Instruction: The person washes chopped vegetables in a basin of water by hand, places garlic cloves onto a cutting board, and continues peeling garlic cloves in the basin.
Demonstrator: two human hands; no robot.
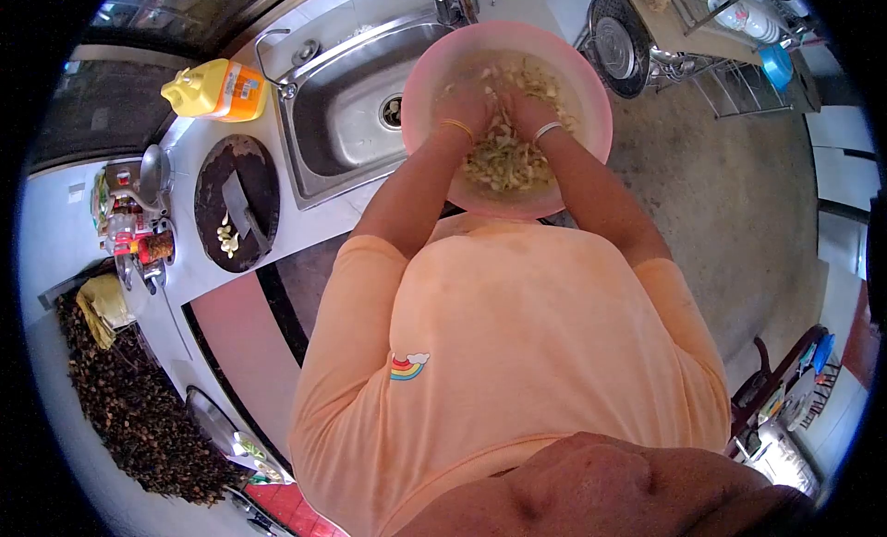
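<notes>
A large pink basin [601, 121] holds cloudy water and many pale green chopped vegetable pieces [504, 163]. Both hands are down inside it, among the pieces. My left hand [467, 110], with a yellow band at the wrist, is on the left side of the basin. Close beside it is my right hand [528, 112], which wears a pale band. Water and vegetable pieces hide the fingers of both hands, so what they grip, if anything, does not show.
Left of the basin is a steel sink [342, 103] with a tap [453, 1]. A dark round chopping board [212, 177] carries a cleaver [242, 209] and garlic-like pale pieces [227, 237]. Behind it stands a yellow jug [217, 89]. A rack [730, 84] stands at the right.
</notes>
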